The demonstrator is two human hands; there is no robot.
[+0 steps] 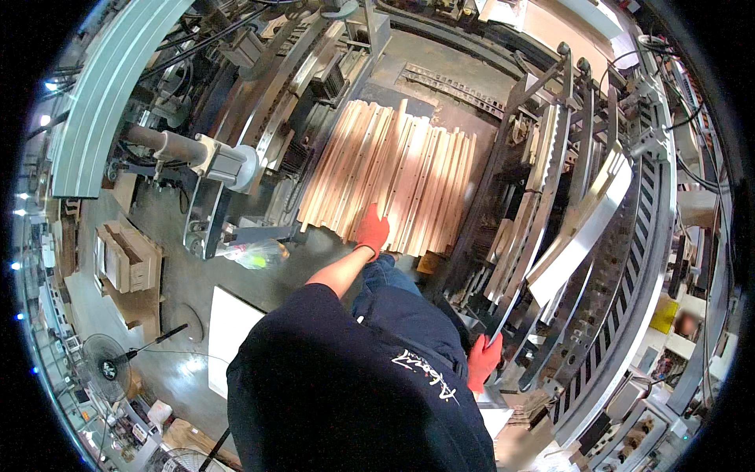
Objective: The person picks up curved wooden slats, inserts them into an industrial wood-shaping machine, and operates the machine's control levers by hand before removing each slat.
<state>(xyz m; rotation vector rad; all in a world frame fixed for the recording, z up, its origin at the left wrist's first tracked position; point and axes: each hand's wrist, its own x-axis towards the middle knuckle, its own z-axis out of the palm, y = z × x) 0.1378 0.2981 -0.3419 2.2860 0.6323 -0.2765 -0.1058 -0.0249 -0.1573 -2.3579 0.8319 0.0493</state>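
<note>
Spreading side by side straight ahead, a broad layer of pale wooden strips (417, 185) lies low, with long axes running forward and leaning slightly right at the far end. The red-gloved left hand (373, 230) is much the nearer, reaching in line with those axes to touch their near ends left of the middle; whether its fingers close on a strip I cannot tell. Well apart from it, the red-gloved right hand (484, 362) is behind and to the right of the layer, at the lower end of a thin metal bar (511, 307); its grip cannot be made out either. Farther right, a long white panel (578, 232) slants over the machinery. Leftward, a clear plastic bag (259, 254) rests near a white board (230, 342), with stacked cardboard (130, 259) and a black fan (106, 367) beyond
</note>
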